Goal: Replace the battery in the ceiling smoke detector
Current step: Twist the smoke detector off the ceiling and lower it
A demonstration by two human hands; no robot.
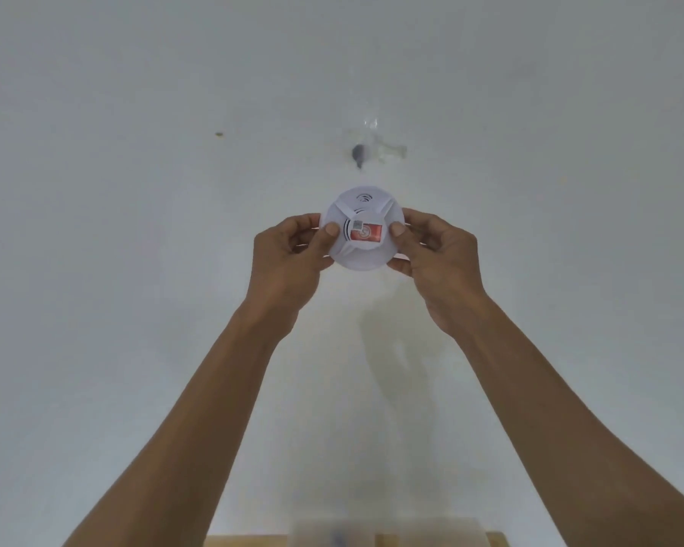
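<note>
A round white smoke detector (362, 207) with a red and white sticker on its face is held up in front of the white ceiling (135, 191). My left hand (293, 254) grips its left edge, thumb on the face. My right hand (435, 258) grips its right edge, thumb on the face too. Both arms reach up from the bottom of the view. No battery shows.
On the ceiling just above the detector there is a dark hole (358, 154) with scuffed patches and tape remnants (391, 150) around it. A small brown spot (219, 134) lies to the left. A blurred wooden edge (253, 540) shows at the bottom.
</note>
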